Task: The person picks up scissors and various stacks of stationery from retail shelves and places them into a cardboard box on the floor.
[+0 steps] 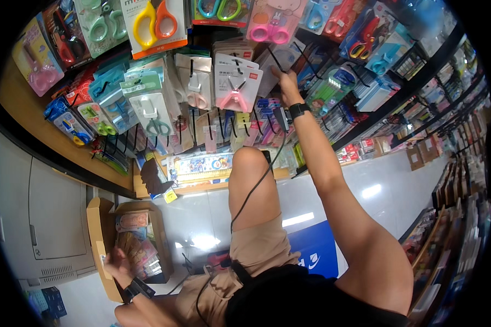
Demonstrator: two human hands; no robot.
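Note:
My right hand (287, 83) is raised to the display rack, at a clear plastic package (280, 59) near a black metal hook; its fingers are partly hidden, so its hold on the package is unclear. To the left of it hang carded pink scissors (234, 96) and carded green scissors (157, 122). My left hand (118, 263) is low at the left, over the flap side of an open cardboard box (165, 245). The box holds several packaged items, among them an orange-pink carded pair of scissors (131, 221). Nothing is plainly seen in the left hand's fingers.
Rows of hooks carry more scissors and stationery. Rulers (200, 167) lie on the bottom wooden shelf beside a dark brown item (152, 178). A grey cabinet (57, 208) stands left, a blue bag or box (317, 245) lies behind my knee, and book racks stand right. A cable crosses my leg.

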